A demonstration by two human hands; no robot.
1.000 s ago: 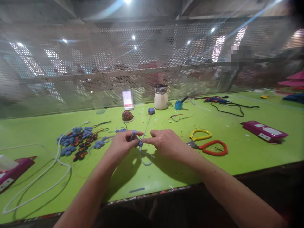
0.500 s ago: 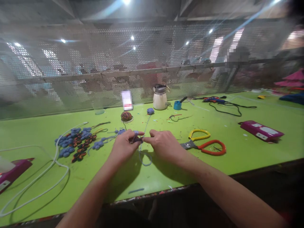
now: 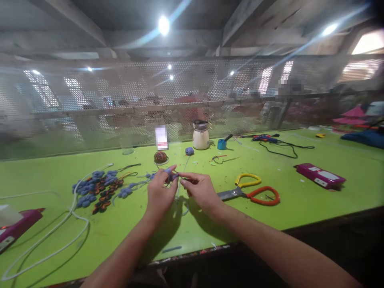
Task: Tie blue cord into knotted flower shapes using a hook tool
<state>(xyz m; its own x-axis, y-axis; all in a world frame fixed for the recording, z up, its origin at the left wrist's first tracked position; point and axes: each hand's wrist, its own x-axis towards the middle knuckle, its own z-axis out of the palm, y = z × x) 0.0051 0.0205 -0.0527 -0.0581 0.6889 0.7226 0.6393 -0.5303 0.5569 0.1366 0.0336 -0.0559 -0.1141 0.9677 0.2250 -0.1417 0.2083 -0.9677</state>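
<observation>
My left hand point(image 3: 162, 188) pinches a small piece of blue-purple yarn work point(image 3: 171, 175) above the green table. Close against it on the right, my right hand point(image 3: 201, 189) has its thumb and index finger pressed together at the edge of the piece; whatever is between those fingertips is too small to make out. A pale blue strand runs from the small blue yarn ball point(image 3: 189, 151) to the hands and loops below them. Left of my left hand lie blue crocheted flowers point(image 3: 87, 187) and dark orange-black ones point(image 3: 103, 197).
Scissors point(image 3: 240, 192) with yellow and red handles lie right of my hands. Farther back are a multicoloured yarn ball point(image 3: 161, 157), a phone point(image 3: 162, 138), a jug point(image 3: 201, 138) and a blue pot point(image 3: 222, 144). A white cable point(image 3: 73, 200) curves at left; a purple box point(image 3: 320, 176) lies right.
The camera view has tilted up, so the table sits lower. My right hand's fingers have drawn into a pinch by the yarn piece, which my left hand still holds.
</observation>
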